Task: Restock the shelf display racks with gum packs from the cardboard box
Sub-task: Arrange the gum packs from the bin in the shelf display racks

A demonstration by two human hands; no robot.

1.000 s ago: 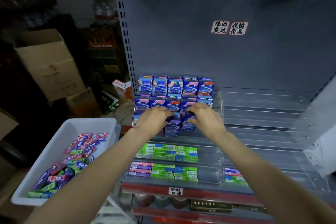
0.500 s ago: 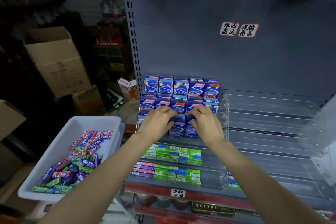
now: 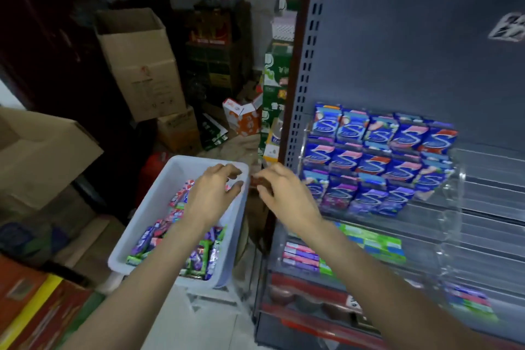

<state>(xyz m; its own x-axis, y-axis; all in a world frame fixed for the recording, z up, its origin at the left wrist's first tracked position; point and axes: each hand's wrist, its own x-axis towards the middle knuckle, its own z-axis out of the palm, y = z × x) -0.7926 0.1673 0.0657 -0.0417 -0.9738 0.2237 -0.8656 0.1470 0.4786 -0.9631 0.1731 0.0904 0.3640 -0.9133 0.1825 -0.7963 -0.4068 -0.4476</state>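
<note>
Under our left fingers (image 3: 227,172), white bin (image 3: 147,216) is holding loose mixed-colour gum packs (image 3: 176,202); we're keeping both hands, left hand (image 3: 210,196) and right hand (image 3: 287,196), loosely curled, grasping nothing. Right of our fingers, clear rack (image 3: 454,179) is showing blue upright packs (image 3: 377,162).

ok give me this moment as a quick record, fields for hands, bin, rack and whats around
left hand: left hand over the white bin, fingers loosely curled, nothing visibly held
right hand: right hand between bin and shelf, fingers curled, no pack visible in it
bin contents: loose gum packs, mixed purple, green and red
rack: clear display rack with three rows of blue gum boxes at its left end
lower tiers: flat green and pink packs
surroundings: cardboard boxes stacked behind the bin
</note>
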